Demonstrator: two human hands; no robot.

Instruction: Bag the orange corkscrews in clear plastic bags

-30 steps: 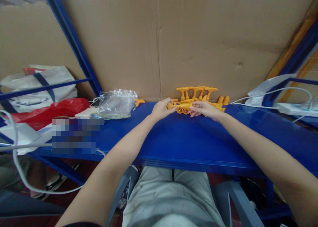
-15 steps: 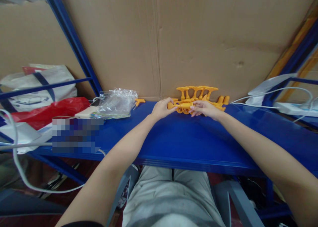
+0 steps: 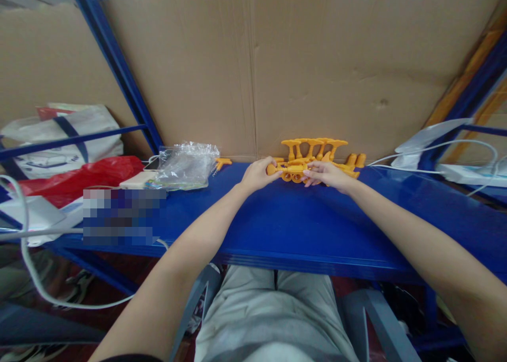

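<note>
An orange plastic part (image 3: 295, 169) is gripped at its ends by the left hand (image 3: 257, 175) and right hand (image 3: 327, 174), at the far edge of the glossy blue table (image 3: 277, 225). More orange parts (image 3: 317, 146) are stacked just behind, against the cardboard wall (image 3: 301, 61). A crinkled clear bag (image 3: 186, 164) lies well left; the near tabletop is left open.

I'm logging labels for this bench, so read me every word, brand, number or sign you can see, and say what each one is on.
No text here can be read.
White bag with blue straps: blue print on its side, too blurred to read.
Pixelated patch on the blue shelf: masked, unreadable.
Orange plastic parts between the left hand and right hand: no markings visible.
Cardboard backing: no print visible.
</note>
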